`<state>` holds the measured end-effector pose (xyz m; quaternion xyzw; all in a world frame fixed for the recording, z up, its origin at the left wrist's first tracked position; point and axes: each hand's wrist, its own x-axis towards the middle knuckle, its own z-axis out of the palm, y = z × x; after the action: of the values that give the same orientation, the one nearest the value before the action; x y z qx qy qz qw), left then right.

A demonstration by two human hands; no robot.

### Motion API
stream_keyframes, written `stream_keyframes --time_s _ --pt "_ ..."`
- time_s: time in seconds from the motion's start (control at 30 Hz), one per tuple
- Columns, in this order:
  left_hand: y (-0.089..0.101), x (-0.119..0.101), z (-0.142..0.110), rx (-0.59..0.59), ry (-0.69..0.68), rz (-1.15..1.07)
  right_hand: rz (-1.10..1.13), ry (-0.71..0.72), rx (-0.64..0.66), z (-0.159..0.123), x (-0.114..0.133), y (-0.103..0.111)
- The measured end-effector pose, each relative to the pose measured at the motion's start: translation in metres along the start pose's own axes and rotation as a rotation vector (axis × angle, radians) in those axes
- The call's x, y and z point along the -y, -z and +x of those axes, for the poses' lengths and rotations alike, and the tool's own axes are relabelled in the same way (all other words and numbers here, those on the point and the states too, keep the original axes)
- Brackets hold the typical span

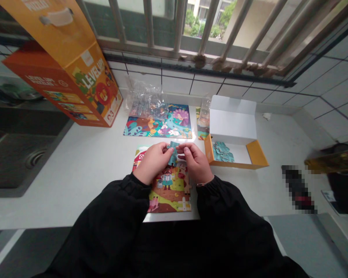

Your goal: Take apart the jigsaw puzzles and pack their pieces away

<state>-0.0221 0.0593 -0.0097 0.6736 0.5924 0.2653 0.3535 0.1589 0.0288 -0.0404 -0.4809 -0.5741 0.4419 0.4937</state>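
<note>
Head view: my left hand (154,161) pinches teal puzzle pieces (173,158) above farm puzzle (170,194) on desk (95,170). My right hand (198,163) has fingertips at their edge; cannot tell if gripping. Pieces look light, stiff card, tabs likely easily creased; best pinched across flat middles.
</note>
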Motion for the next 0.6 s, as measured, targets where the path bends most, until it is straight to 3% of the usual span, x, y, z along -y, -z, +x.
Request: stream_keyframes --time_s 0.2,0.33,0.47,0.6 --pt "-0.003 0.006 0.003 -0.04 0.032 -0.149 -0.253 -0.01 -0.134 0.004 0.003 0.007" --pt "-0.004 0.012 0.006 -0.143 0.101 -0.235 -0.565 -0.023 -0.172 0.0 0.01 0.011" --pt "-0.008 0.02 0.01 -0.115 0.142 -0.369 -0.878 -0.103 -0.167 -0.017 0.02 0.011" --pt "-0.015 0.022 0.012 -0.119 0.164 -0.435 -0.857 -0.105 -0.176 -0.035 0.023 0.009"
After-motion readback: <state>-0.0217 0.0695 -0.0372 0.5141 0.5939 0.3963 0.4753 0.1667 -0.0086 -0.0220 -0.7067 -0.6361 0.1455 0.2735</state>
